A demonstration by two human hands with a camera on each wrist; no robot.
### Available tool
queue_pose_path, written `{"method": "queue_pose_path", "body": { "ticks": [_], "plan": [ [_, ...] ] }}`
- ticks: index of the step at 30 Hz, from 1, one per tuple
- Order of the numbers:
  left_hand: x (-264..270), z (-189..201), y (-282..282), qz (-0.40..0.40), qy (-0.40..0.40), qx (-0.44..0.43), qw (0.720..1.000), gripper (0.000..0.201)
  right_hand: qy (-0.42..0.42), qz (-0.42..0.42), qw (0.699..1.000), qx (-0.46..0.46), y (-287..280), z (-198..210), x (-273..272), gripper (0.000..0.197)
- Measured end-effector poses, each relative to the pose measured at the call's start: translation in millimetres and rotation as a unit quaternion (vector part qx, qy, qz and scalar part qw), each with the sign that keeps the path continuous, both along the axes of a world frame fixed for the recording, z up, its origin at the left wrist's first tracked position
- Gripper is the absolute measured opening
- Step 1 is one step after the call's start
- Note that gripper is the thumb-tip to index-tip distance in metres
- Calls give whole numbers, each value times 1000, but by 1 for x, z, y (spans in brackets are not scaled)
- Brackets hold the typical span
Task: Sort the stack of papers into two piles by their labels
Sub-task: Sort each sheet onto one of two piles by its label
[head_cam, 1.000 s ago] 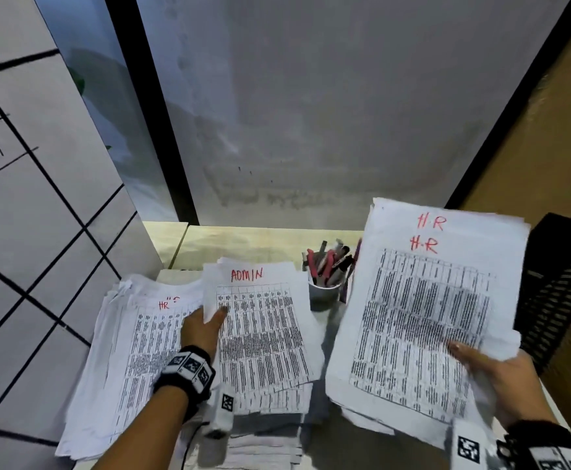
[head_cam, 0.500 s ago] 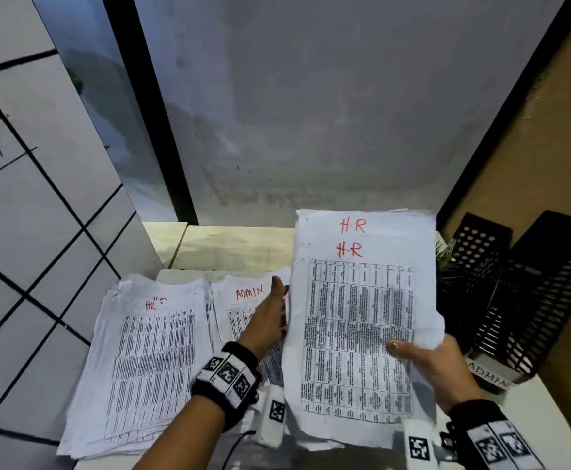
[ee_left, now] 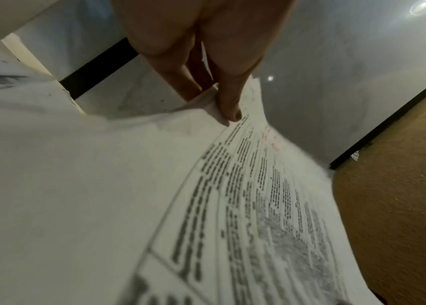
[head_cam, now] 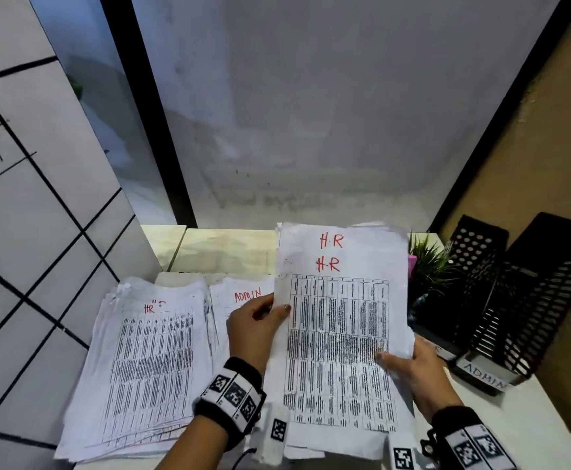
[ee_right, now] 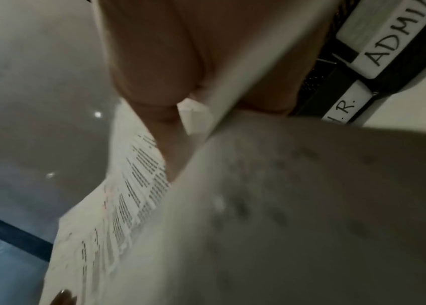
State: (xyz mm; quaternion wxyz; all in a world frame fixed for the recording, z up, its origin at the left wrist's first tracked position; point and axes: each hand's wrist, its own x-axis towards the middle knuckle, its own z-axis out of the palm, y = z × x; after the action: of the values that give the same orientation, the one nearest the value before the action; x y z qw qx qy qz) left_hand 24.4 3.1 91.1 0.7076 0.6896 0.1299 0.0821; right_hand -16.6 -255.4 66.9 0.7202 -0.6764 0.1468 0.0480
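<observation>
Over surface's middle, my left hand [head_cam: 255, 329] now pinches the HR stack [head_cam: 341, 334] my right hand [head_cam: 413, 368] grips, off the ADMIN pile [head_cam: 243, 295]; next sheet ready

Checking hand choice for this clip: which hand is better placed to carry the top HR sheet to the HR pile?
Left. The left hand pinches the held stack's left edge, nearest the HR pile.
</observation>
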Motion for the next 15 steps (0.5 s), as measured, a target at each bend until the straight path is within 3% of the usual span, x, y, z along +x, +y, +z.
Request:
{"method": "queue_pose_path", "body": {
  "ticks": [7, 10, 12, 14, 15],
  "plan": [
    [-16, 4, 6, 5, -98, 50, 994, 26, 3, 14, 999, 40, 7, 6, 1, 59],
    [-30, 2, 6, -16, -168, 56, 984, 42, -4, 7, 998, 64, 8, 5, 1, 60],
    [-41, 4, 3, -37, -183, 29, 982, 49, -15, 10, 997, 70, 9, 4, 0, 81],
    [-49, 6, 1, -56, -162, 12, 985, 34, -15, 17, 998, 67, 9, 4, -1, 97],
    [-52, 11, 1, -80, -145, 14, 986, 20, -13, 17, 998, 65, 8, 4, -1, 95]
  ]
}}
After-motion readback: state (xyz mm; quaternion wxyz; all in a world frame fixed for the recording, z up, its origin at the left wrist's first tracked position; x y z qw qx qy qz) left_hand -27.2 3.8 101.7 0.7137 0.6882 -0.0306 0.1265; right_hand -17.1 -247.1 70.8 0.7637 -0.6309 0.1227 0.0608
